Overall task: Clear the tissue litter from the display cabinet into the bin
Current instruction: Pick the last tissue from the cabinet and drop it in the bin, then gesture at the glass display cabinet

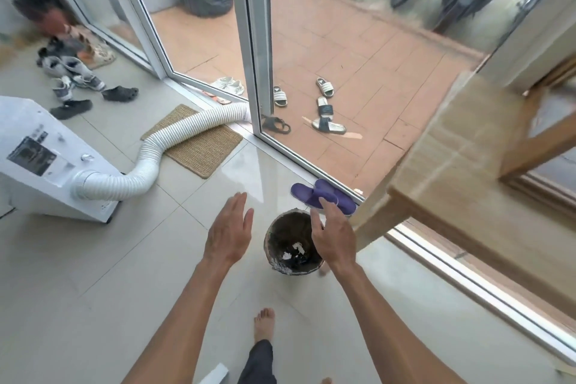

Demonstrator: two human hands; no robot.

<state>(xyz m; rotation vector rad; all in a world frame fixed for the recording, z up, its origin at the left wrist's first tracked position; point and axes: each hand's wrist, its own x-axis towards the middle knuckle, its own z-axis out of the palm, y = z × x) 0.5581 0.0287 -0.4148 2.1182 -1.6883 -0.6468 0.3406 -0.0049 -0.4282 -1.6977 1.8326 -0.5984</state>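
A small round dark bin [282, 238] stands on the pale floor tiles, with white tissue scraps [296, 250] lying at its bottom. My right hand [333, 234] hovers over the bin's right rim, fingers spread and holding nothing. My left hand [232, 227] is held flat and open just left of the bin, also holding nothing. The display cabinet is not in view.
A wooden table [461, 146] juts in at the right, its leg close beside the bin. Purple slippers [324, 196] lie behind the bin by the glass door frame [252, 40]. A white air-conditioner unit [40, 159] with a ribbed hose [174, 140] and a mat [202, 146] sit left. My bare foot [264, 324] is below.
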